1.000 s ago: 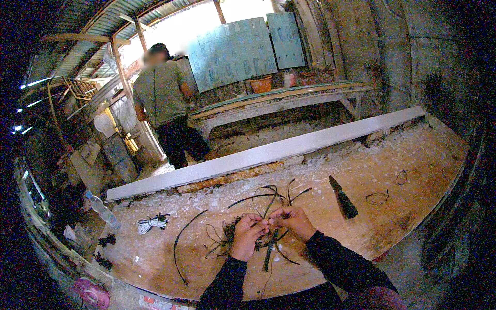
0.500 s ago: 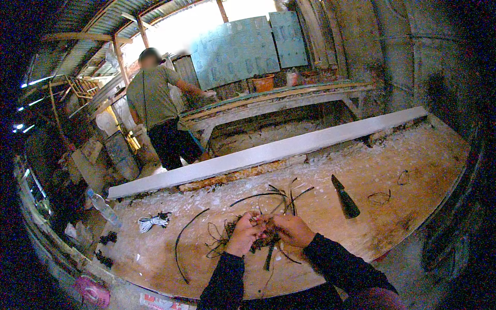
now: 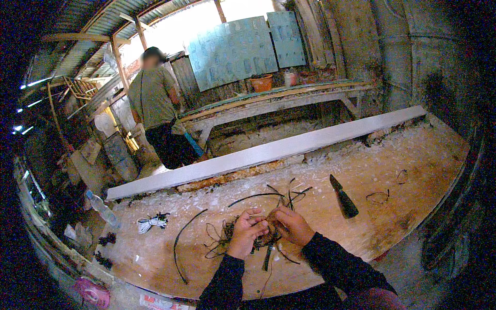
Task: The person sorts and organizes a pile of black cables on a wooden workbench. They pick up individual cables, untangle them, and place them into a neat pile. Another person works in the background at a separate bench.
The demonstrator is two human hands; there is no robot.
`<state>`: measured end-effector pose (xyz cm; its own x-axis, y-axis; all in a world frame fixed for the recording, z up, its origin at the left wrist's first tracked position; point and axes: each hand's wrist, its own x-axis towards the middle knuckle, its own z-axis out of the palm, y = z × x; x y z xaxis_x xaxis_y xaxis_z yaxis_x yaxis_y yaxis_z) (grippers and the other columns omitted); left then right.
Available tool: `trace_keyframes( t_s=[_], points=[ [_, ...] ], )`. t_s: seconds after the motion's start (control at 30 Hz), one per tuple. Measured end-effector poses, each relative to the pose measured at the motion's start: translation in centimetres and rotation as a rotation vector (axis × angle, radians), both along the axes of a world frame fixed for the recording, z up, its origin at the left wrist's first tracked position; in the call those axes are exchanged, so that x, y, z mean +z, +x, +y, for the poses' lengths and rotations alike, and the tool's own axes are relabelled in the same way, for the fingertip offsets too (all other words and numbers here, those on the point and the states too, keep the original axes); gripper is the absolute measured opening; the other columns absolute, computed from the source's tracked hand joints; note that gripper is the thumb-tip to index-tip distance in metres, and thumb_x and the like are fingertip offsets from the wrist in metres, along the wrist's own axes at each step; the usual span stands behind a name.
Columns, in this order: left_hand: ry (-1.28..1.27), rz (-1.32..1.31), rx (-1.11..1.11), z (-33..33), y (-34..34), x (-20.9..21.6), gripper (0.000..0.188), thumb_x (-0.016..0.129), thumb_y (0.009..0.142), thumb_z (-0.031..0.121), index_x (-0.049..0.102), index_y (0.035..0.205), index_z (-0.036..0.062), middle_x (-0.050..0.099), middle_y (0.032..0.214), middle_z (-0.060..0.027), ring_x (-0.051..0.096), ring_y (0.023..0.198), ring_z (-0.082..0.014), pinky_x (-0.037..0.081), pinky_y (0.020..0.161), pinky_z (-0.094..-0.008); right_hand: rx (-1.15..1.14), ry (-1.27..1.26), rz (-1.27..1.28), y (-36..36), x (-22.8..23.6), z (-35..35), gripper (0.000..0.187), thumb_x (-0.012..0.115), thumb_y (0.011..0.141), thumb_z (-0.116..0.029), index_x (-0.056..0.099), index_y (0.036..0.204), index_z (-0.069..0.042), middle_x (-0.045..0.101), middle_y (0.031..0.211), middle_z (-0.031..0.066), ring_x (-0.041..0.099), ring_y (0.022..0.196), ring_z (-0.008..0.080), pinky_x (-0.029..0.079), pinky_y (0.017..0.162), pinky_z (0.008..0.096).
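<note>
Both my hands are close together above a tangle of thin dark wire (image 3: 217, 240) on the wooden tabletop (image 3: 320, 253). My left hand (image 3: 244, 235) has its fingers bent and its thumb against the fingertips. My right hand (image 3: 293, 227) is pinched just beside it; a thin brownish strand seems to run between the two, though its ends are hidden. Several black cable-like strips lie around, among them a long curved strip (image 3: 178, 243) to the left and an arched strip (image 3: 253, 197) beyond my hands. To the right rests a dark-bladed knife (image 3: 344, 199).
A long white bar (image 3: 268, 155) spans the table's far side. On the left are a bundle of white cord (image 3: 151, 223), black clumps (image 3: 106, 238) and a plastic bottle (image 3: 103, 210). Small wire loops (image 3: 378, 196) lie right. A person (image 3: 155, 98) stands beyond, near another bench (image 3: 289, 97).
My left fingers have lifted and loosened a little, and my hands are slightly farther apart at the fingertips. The person beyond has drawn an arm back from the far bench.
</note>
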<state>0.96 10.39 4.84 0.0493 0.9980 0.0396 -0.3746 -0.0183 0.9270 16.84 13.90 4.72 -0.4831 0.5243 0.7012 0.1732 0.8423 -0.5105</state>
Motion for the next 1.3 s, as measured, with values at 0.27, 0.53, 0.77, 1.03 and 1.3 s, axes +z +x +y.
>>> trace_keyframes(
  t_s=[0.27,0.53,0.77,1.03,1.3],
  points=[
    [0.269,0.435,0.261,-0.1,0.9,-0.1,0.029,0.058,0.074,0.001,0.044,0.099,0.0031,0.056,0.081,-0.0060,0.054,0.066,-0.0117,0.047,0.057,-0.0233,-0.021,-0.214,0.131,-0.3,0.3,-0.4,0.009,0.055,0.074,-0.002,0.054,0.082,-0.004,0.057,0.078,0.0069,0.055,0.074,0.0188,0.044,0.065,0.0276],
    [0.371,0.316,0.265,0.1,1.1,-0.8,0.038,0.056,0.075,-0.002,0.035,0.105,0.0054,0.056,0.076,-0.0068,0.054,0.063,-0.0121,0.046,0.056,-0.0233,0.179,-0.689,0.405,-0.8,-0.6,0.3,0.008,0.056,0.079,-0.009,0.053,0.080,-0.002,0.057,0.073,0.0025,0.052,0.066,0.0090,0.043,0.060,0.0217],
    [0.365,0.310,0.182,0.1,1.2,-0.7,0.043,0.054,0.074,-0.005,0.031,0.108,0.0073,0.057,0.080,-0.0100,0.056,0.067,-0.0141,0.047,0.060,-0.0247,0.223,-0.789,0.464,-0.7,-0.4,0.4,0.007,0.055,0.079,-0.010,0.052,0.079,-0.004,0.056,0.073,0.0027,0.052,0.064,0.0091,0.044,0.059,0.0214],
    [0.353,0.302,0.205,0.1,1.3,-1.2,0.048,0.054,0.072,-0.008,0.029,0.110,0.0075,0.057,0.082,-0.0117,0.056,0.068,-0.0155,0.048,0.062,-0.0260,0.142,-0.718,0.426,-0.6,-0.5,0.5,0.009,0.058,0.077,-0.011,0.056,0.078,-0.002,0.057,0.073,0.0021,0.054,0.066,0.0094,0.044,0.059,0.0216],
    [0.282,0.167,0.210,0.3,1.0,-0.8,0.051,0.056,0.071,-0.007,0.028,0.112,0.0071,0.057,0.082,-0.0121,0.057,0.070,-0.0165,0.049,0.062,-0.0271,-0.045,-0.374,0.237,-0.3,0.8,-0.6,0.012,0.059,0.075,-0.012,0.061,0.081,-0.002,0.061,0.077,0.0050,0.056,0.071,0.0116,0.045,0.064,0.0253]
  ],
)
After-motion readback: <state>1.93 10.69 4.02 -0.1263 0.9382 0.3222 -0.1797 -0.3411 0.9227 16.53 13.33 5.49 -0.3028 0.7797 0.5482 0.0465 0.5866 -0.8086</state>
